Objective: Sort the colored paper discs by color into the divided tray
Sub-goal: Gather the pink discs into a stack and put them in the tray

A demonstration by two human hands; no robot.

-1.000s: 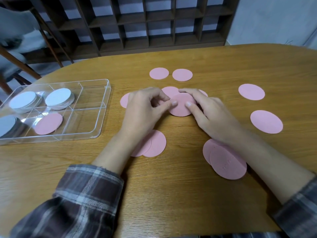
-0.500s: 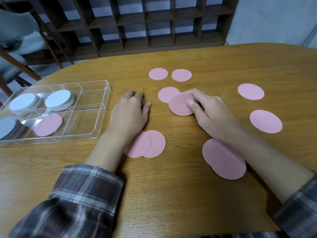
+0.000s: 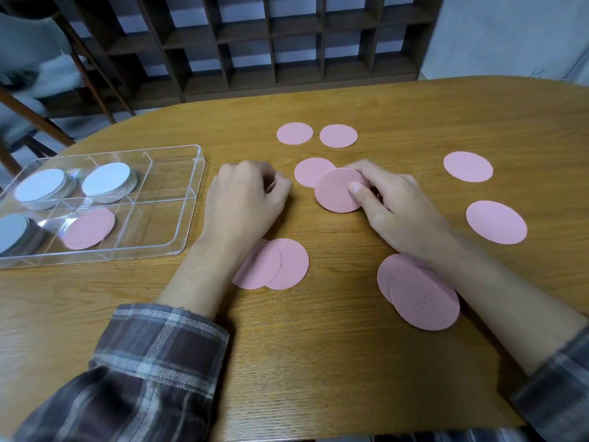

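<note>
Several pink paper discs lie scattered on the wooden table (image 3: 318,362). My right hand (image 3: 395,212) pinches one pink disc (image 3: 336,193) with the thumb on top, its left edge tilted up over another pink disc (image 3: 309,170). My left hand (image 3: 245,202) has curled fingers, and a pink disc's edge (image 3: 271,186) shows between them. The clear divided tray (image 3: 197,173) sits at the left. It holds white disc stacks (image 3: 106,178) (image 3: 41,186) at the back, a greyish stack (image 3: 12,231) at the front left and a lone pink disc (image 3: 90,228) beside that.
Loose pink discs lie at the far middle (image 3: 294,133) (image 3: 338,135) and at the right (image 3: 468,166) (image 3: 495,221). Overlapping pairs lie under my left wrist (image 3: 280,264) and right forearm (image 3: 420,295). A dark shelf unit (image 3: 287,43) and a chair (image 3: 47,90) stand behind the table.
My left hand left the shared disc, slid left over a pink disc near the tray and curled its fingers on it. My right hand kept the middle disc and tipped it up.
</note>
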